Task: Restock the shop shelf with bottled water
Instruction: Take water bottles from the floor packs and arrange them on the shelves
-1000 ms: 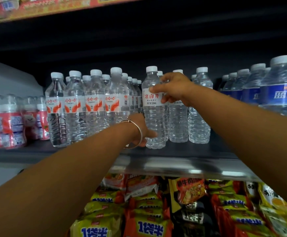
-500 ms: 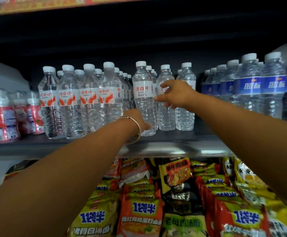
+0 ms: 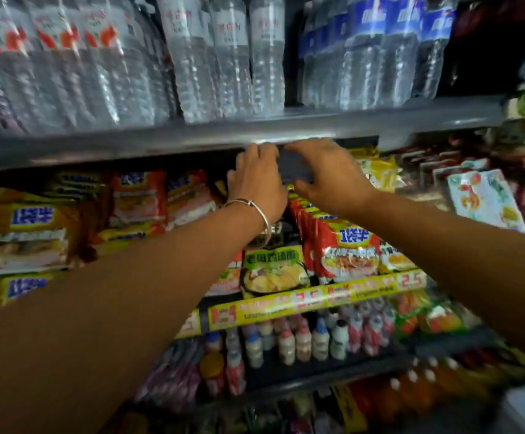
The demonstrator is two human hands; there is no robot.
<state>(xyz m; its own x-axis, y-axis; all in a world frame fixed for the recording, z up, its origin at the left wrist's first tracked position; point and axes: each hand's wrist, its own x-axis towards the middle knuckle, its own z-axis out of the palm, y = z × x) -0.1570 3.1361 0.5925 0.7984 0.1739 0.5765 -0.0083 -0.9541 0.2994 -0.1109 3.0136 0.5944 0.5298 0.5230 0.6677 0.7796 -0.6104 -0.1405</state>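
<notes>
Clear water bottles with white labels point(image 3: 192, 57) stand in rows on the grey metal shelf point(image 3: 161, 142), between orange-labelled bottles point(image 3: 67, 64) on the left and blue-labelled bottles point(image 3: 380, 51) on the right. My left hand point(image 3: 256, 180), a bangle on its wrist, and my right hand point(image 3: 327, 173) hover just below the shelf's front edge, side by side. Both hold nothing and their fingers are loosely spread. The picture is motion-blurred.
Under the water shelf lie packs of instant noodles point(image 3: 342, 249) behind a yellow price strip point(image 3: 317, 299). Small drink bottles point(image 3: 302, 339) fill the shelf below that. Snack packets point(image 3: 483, 198) lie at the right.
Both hands have let go of the white-labelled bottle and dropped from the water shelf to below its edge. The view has tilted down, so the lower shelves show.
</notes>
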